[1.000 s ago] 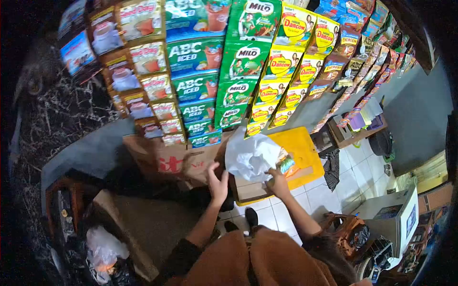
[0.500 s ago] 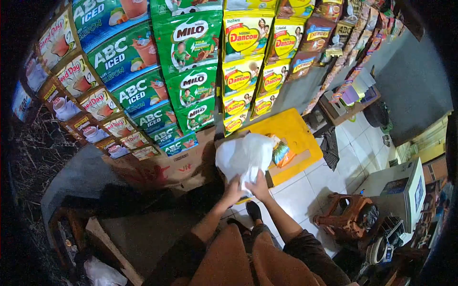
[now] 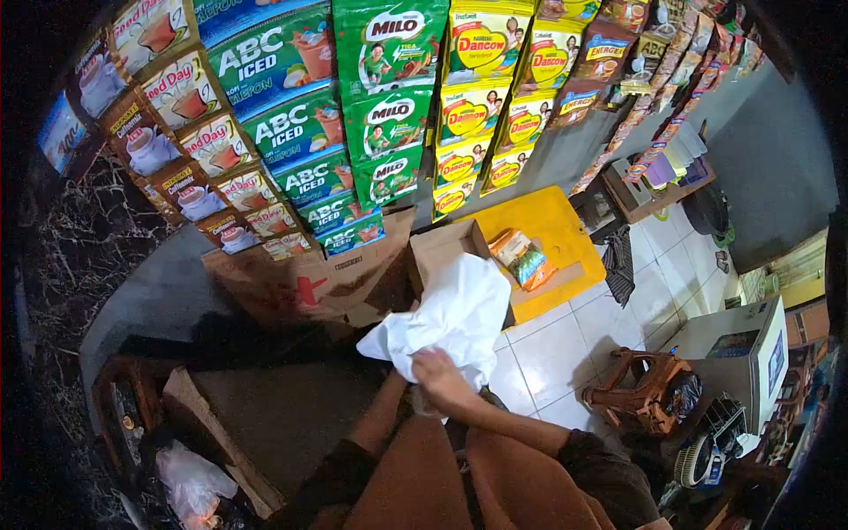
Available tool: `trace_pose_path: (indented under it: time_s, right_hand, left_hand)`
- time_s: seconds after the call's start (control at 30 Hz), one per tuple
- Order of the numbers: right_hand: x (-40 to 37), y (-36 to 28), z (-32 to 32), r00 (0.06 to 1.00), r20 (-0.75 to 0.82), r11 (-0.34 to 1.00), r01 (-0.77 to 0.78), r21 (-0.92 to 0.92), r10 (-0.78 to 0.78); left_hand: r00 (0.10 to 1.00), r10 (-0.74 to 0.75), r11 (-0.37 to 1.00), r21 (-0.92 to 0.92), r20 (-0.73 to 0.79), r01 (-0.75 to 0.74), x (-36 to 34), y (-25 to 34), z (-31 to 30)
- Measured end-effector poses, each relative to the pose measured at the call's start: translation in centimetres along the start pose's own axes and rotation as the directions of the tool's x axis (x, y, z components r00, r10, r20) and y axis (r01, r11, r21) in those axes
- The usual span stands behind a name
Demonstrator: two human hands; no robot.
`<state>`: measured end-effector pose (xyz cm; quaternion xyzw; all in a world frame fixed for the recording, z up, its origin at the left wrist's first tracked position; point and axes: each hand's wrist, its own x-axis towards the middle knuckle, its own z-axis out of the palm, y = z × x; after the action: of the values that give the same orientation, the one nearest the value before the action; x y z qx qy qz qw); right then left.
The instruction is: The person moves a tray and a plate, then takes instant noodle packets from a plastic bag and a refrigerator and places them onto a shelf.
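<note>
A bulging white plastic bag (image 3: 464, 309) is held up in front of my body, its loose corner sticking out to the left. My right hand (image 3: 437, 380) is closed on the bag's near side, the fingers bunching the material. My left hand (image 3: 399, 382) is mostly hidden behind and under the bag, and only its wrist side and perhaps a fingertip show; it appears to grip the bag from the left. What the bag holds cannot be seen. Just beyond it, an open cardboard box (image 3: 433, 250) stands beside an orange and green packet (image 3: 523, 259) on a yellow table (image 3: 565, 231).
Strips of drink sachets (image 3: 389, 119) hang across the top. A large brown carton (image 3: 300, 287) stands at left. On the right are a brown stool (image 3: 640, 384), a white appliance (image 3: 742, 344) and a fan-like device (image 3: 698, 459). A tied plastic bag (image 3: 190, 481) lies lower left.
The white bag has come off the table area towards my body, uncovering the open box. My right hand has moved left and nearer; my left hand has gone behind the bag. The view has shifted.
</note>
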<state>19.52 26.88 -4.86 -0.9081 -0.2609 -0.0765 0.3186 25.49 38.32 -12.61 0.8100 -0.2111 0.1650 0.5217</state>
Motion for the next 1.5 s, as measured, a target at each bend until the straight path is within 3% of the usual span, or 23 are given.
trace_pose_path:
  time_s: [0.03,0.1,0.17,0.2,0.23,0.27,0.3,0.37,0.5,0.6,0.83,0.9,0.97,1.03,1.1,1.2,1.27,1.3,1.33,1.37,1.4,1.43,1.5]
  right_hand:
    - [0.1,-0.7,0.7,1.000,-0.007,1.000,-0.004,-0.009,0.004]
    - [-0.8,-1.6,1.7,0.994,-0.088,0.966,0.092,0.243,-0.072]
    - [-0.2,-2.3,-2.0,0.979,0.071,0.960,0.172,0.221,-0.192]
    - [-0.4,-2.5,-3.3,0.991,0.079,0.860,-0.136,0.491,0.112]
    - [-0.7,-2.7,-4.7,0.905,0.171,0.595,-0.389,0.703,0.390]
    - [-1.0,-2.7,-7.0,0.977,-0.206,0.998,-0.057,-0.036,0.048]
    - [-1.2,-2.1,-7.7,0.916,-0.358,0.977,-0.210,-0.042,0.182]
    - [-0.9,-0.7,-9.8,0.900,-0.267,0.936,-0.307,0.174,0.345]
    - [-4.5,0.8,-8.0,0.970,-0.064,0.928,-0.203,0.312,0.233]
    - [-7.4,0.7,-8.7,0.843,-0.029,0.798,-0.498,0.340,0.538]
    - [-18.9,8.3,-15.4,0.807,-0.323,0.849,-0.368,0.379,0.494]
    - [-23.2,9.3,-19.9,0.612,-0.472,0.763,-0.593,0.257,0.634]
    - [-28.0,10.9,-24.1,0.530,-0.590,0.682,-0.730,0.048,0.609]
    - [-33.1,12.2,-26.6,0.478,-0.612,0.597,-0.802,-0.012,0.630]
    - [-37.4,12.6,-27.8,0.495,-0.571,0.636,-0.769,0.064,0.655]
    - [-42.0,12.5,-27.7,0.469,-0.540,0.696,-0.622,0.360,0.699]
    - [-44.8,12.5,-28.5,0.462,-0.527,0.700,-0.518,0.492,0.713]
    - [-46.3,12.4,-29.5,0.427,-0.395,0.543,-0.311,0.780,0.813]
    - [-47.9,12.4,-30.5,0.433,-0.246,0.299,-0.059,0.952,0.867]
    - [-49.8,12.5,-31.7,0.418,-0.321,0.451,-0.259,0.854,0.850]
    - [-51.1,12.2,-32.7,0.328,-0.535,0.625,-0.481,0.615,0.779]
    - [-52.1,11.7,-33.9,0.288,-0.715,0.657,-0.688,0.308,0.637]
    - [-54.8,11.7,-34.8,0.220,-0.682,0.543,-0.783,0.304,0.698]
  left_hand:
    - [1.000,-0.018,0.999,-0.033,0.011,0.019,-0.4,0.2,-0.2]
    - [0.998,-0.056,0.993,-0.105,0.029,0.059,-2.4,0.6,-1.2]
    - [0.994,-0.100,0.979,-0.174,0.048,0.107,-2.4,1.0,-1.9]
    - [0.991,-0.125,0.969,-0.205,0.057,0.134,-1.0,0.7,-1.4]
    - [0.986,-0.151,0.958,-0.234,0.068,0.163,0.8,0.8,-0.9]
    - [0.981,-0.177,0.946,-0.261,0.080,0.192,0.8,1.1,-0.6]
    - [0.975,-0.202,0.933,-0.285,0.094,0.221,0.5,1.2,-1.2]
    - [0.961,-0.248,0.903,-0.329,0.124,0.275,-0.4,2.1,-2.1]
    - [0.922,-0.325,0.835,-0.394,0.210,0.384,-1.8,5.0,0.4]
    - [0.860,-0.409,0.756,-0.415,0.306,0.507,0.9,7.9,4.9]
    - [0.651,-0.488,0.544,-0.381,0.581,0.748,2.2,14.0,15.1]
    - [0.568,-0.484,0.479,-0.342,0.666,0.809,-3.3,16.7,15.4]
    - [0.454,-0.785,0.298,-0.386,0.421,0.873,-4.5,21.3,19.1]
    - [0.486,-0.712,0.338,-0.359,0.507,0.870,-5.9,26.6,23.5]
    - [0.376,-0.455,0.116,-0.365,0.807,0.924,-7.1,31.9,29.1]
    - [0.214,-0.217,0.056,-0.206,0.953,0.977,-8.3,36.7,37.0]
    - [0.120,-0.265,-0.030,-0.132,0.957,0.991,-8.9,37.3,41.2]
    - [0.046,-0.313,-0.113,-0.086,0.949,0.990,-9.4,37.1,43.0]
    - [0.100,-0.338,-0.031,-0.117,0.936,0.993,-10.4,36.5,44.9]
    - [0.082,-0.334,-0.017,-0.093,0.939,0.995,-10.8,38.0,46.0]
    - [0.256,-0.355,0.162,-0.211,0.899,0.964,-11.6,39.4,47.0]
    - [0.424,-0.338,0.337,-0.313,0.840,0.888,-12.1,40.5,47.8]
    - [0.302,-0.274,0.340,-0.202,0.913,0.918,-13.1,41.6,49.6]
